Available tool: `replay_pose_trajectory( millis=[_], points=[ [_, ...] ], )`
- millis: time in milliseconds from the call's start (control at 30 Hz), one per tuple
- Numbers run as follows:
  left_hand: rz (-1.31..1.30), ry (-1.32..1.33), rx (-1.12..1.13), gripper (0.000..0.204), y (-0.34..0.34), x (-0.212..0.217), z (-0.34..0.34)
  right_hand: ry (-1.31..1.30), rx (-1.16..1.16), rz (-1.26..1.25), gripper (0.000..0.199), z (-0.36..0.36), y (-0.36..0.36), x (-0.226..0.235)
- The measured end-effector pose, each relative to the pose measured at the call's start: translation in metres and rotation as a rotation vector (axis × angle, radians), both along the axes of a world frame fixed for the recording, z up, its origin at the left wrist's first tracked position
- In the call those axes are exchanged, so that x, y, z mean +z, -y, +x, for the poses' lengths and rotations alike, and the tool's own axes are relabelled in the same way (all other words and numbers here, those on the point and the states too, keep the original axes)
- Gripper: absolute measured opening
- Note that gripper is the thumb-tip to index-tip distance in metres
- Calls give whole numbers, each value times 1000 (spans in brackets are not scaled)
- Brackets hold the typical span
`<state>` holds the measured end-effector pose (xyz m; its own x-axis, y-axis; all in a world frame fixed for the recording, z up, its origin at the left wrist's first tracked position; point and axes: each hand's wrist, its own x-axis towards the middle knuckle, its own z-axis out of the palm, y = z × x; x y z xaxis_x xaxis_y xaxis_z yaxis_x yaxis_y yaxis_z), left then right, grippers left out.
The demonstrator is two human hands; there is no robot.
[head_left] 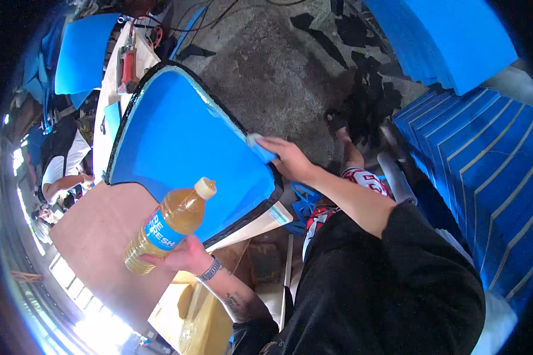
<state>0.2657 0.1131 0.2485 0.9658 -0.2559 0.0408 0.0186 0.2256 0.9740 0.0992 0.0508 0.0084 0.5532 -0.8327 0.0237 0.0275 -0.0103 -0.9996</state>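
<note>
The left hand (183, 257) grips the lower part of a clear plastic bottle (175, 212) of yellowish liquid, tilted over the tan bench (95, 228), its pale cap toward the upper right. The right hand (291, 161) holds a pale blue pad (260, 149) against the black-trimmed right edge of a blue panel (180, 142), which rests at least partly on the bench

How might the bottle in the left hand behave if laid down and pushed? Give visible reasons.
The bottle would probably roll, since its body looks round. Yellowish liquid shows inside, so it likely feels heavier than an empty one and might slosh. Its narrowing neck could make it roll unevenly.
</note>
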Motion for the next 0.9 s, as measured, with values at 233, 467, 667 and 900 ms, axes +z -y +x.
replay_pose_trajectory(
  millis=[233, 467, 667, 900],
  points=[
    [-62, -71, -35, 71, -13, 9, -8, -359, 512, 431, 48, -85, -3, 62],
    [-91, 2, -336, 67, -9, 44, -20, 558, -49, 1059, 39, -98, -30, 106],
    [-118, 66, -532, 61, -8, 82, -46, 709, 26, 1023, 41, -87, -61, 152],
    [-23, 142, -625, 62, -11, 105, -60, 763, 161, 1017, 41, -75, -65, 169]
  ],
)
